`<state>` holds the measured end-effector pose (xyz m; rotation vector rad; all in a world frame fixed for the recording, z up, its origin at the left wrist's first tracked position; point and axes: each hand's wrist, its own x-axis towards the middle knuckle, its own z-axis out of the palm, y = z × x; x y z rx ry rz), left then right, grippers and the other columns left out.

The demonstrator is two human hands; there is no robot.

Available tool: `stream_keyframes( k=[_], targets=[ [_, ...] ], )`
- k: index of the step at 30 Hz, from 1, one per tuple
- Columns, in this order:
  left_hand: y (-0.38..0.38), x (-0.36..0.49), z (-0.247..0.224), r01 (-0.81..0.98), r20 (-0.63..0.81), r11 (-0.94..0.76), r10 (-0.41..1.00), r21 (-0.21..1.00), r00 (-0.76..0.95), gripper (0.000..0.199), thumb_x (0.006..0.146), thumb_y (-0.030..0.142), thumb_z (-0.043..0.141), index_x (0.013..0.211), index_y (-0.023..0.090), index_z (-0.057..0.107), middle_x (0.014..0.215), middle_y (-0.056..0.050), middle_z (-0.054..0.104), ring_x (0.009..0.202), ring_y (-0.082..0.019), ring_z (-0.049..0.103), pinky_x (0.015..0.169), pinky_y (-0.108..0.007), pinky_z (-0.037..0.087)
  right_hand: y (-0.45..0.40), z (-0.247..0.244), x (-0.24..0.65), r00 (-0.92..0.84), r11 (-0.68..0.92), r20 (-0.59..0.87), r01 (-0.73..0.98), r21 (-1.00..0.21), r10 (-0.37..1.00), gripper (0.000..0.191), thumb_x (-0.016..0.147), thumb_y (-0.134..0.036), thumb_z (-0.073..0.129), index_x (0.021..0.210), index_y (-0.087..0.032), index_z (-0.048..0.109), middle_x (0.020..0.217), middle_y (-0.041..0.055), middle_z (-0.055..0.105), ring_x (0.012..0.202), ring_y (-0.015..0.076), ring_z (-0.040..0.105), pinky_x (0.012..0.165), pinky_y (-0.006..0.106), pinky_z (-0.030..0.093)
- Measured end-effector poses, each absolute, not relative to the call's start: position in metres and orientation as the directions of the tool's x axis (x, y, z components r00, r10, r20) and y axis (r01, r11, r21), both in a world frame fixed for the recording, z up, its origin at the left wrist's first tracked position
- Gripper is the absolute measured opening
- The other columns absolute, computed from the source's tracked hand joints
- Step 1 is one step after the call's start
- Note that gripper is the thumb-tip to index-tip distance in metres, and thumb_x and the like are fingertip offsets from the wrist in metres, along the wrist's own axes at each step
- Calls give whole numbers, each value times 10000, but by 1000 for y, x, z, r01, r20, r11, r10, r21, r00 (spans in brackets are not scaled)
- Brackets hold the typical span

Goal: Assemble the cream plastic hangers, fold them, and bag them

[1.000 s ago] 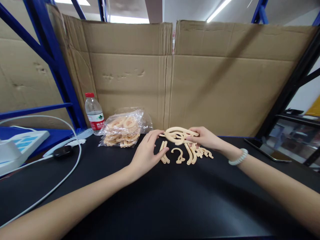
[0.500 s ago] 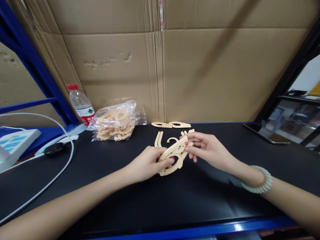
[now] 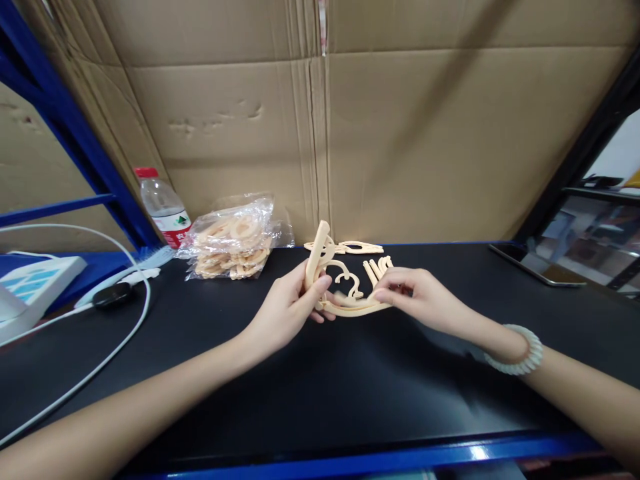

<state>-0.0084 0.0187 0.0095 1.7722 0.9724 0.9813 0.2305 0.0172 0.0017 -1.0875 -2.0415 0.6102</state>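
Between my hands is a beige folding clothes hanger [image 3: 353,310], held just above the black tabletop. My left hand [image 3: 290,300] grips its centre, thumb in front, with one arm of it standing up at a tilt. My right hand [image 3: 413,290] pinches the end of the other arm, which stretches out to the right. Behind, a loose beige hook piece [image 3: 345,273] shows past the hanger. Several beige strips [image 3: 377,267] lie just beyond my right fingers, partly hidden by them.
Clear bags of beige parts [image 3: 230,243] are piled at the back left, beside a red-capped bottle [image 3: 167,210]. More beige pieces [image 3: 360,247] lie along the back edge. A white cable [image 3: 145,307] curves across the left. A dark flat tablet-like object [image 3: 537,267] rests at the far right.
One hanger arm has swung out to the right, with my right hand now on its end. My left hand has turned, tipping the other arm more upright.
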Motion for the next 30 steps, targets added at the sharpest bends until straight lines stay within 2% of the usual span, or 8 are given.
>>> stream_keyframes(
  k=[2, 4, 7, 12, 14, 17, 22, 30],
  targets=[
    [20, -9, 10, 201, 235, -322, 901, 925, 363, 316, 900, 454, 495, 1010, 159, 472, 778, -52, 702, 576, -158, 684, 518, -237, 545, 22, 0, 234, -211, 451, 400, 356, -819, 892, 293, 863, -438, 584, 747, -170, 603, 667, 2, 559, 598, 114, 491, 517, 233, 379],
    [21, -9, 10, 189, 249, -333, 898, 924, 363, 308, 902, 448, 493, 1005, 159, 466, 783, -53, 697, 557, -150, 674, 506, -230, 533, 25, -2, 236, -101, 346, 334, 128, -930, 937, 299, 841, -469, 609, 789, -182, 547, 656, -19, 526, 569, 102, 487, 466, 211, 374],
    [20, -10, 12, 205, 248, -355, 876, 912, 413, 327, 907, 449, 479, 1062, 160, 474, 870, -64, 686, 535, -132, 652, 486, -224, 512, 26, -3, 236, -144, 174, 185, -83, -981, 972, 323, 765, -425, 717, 883, -187, 535, 704, -19, 554, 602, 107, 557, 504, 221, 474],
    [12, -8, 20, 267, 78, -347, 727, 899, 682, 401, 897, 478, 477, 1193, 208, 497, 1001, -59, 628, 680, -145, 657, 539, -227, 507, 20, -13, 225, -290, 86, 115, -112, -990, 950, 316, 727, -361, 768, 873, -153, 579, 767, 15, 626, 647, 124, 644, 615, 254, 574],
    [11, -6, 20, 244, -32, -228, 665, 943, 746, 441, 887, 534, 453, 1164, 195, 513, 1017, -80, 617, 761, -184, 663, 546, -242, 508, 17, -18, 221, -339, 91, 131, -132, -987, 932, 275, 754, -344, 751, 859, -149, 589, 791, 23, 647, 688, 128, 664, 655, 252, 584],
    [14, -3, 18, 180, -137, 0, 648, 984, 749, 465, 895, 575, 381, 1090, 177, 523, 1068, -115, 622, 721, -195, 674, 560, -281, 515, 13, -22, 216, -404, 85, 137, -145, -986, 904, 237, 791, -321, 724, 894, -150, 596, 801, 31, 671, 738, 146, 685, 682, 255, 587],
    [20, 0, 10, 194, -297, 233, 587, 953, 753, 303, 867, 422, 534, 1014, 158, 557, 969, -109, 666, 640, -187, 682, 539, -267, 512, 8, -22, 212, -416, 50, 113, -159, -986, 902, 236, 767, -299, 746, 887, -148, 610, 792, 24, 676, 689, 129, 678, 643, 240, 586],
    [19, 1, -8, 87, -203, 245, 498, 966, 843, 333, 785, 419, 657, 906, 115, 596, 614, -18, 591, 466, -157, 623, 430, -224, 479, 2, -23, 204, -467, 67, 109, -105, -992, 878, 215, 778, -321, 725, 813, -138, 620, 712, 35, 673, 664, 142, 662, 584, 246, 557]
  ],
)
